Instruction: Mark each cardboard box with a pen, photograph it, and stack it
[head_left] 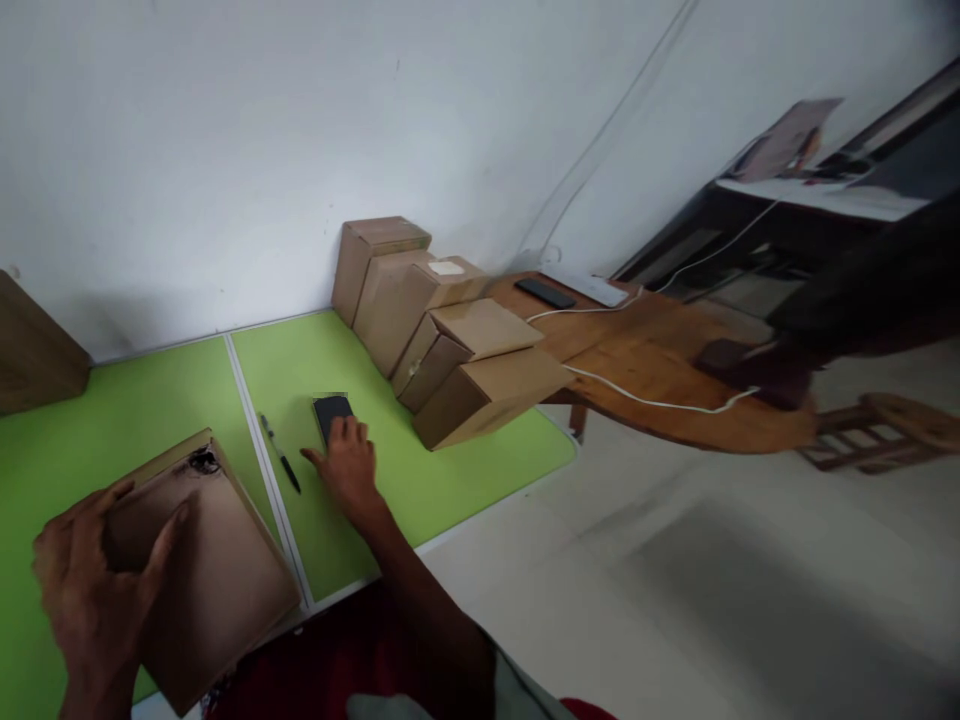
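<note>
the right hand [346, 462] lies flat, fingers spread and unclenched, its fingertips resting on the near end of a small black phone [332, 411] that sits face up on the green desk [450, 480] — touching it, not gripping it. the phone looks thin, stiff and smooth, probably light but slick and with a glass face that would not like a drop; lying flush on the mat it offers no edge from above, so the likely hold is a pinch across its two long sides, or a slide toward the desk edge to lift a corner. just beside the hand, to its left, a black pen [280, 453] lies along the white seam between the two green mats. the left hand [97, 580] is curled over the near-left corner of an open cardboard box [202, 570], thumb inside the wall and fingers outside — a clasp on the rim. the box looks light and fairly stiff, though its walls may flex under a squeeze, so the corner is the firmer place to hold. a dark small thing in its far corner is too blurred to name. farther off, closed cardboard boxes [442, 330] are stacked against the wall, and beyond them a wooden table [660, 370] carries another dark phone and white cables.
</note>
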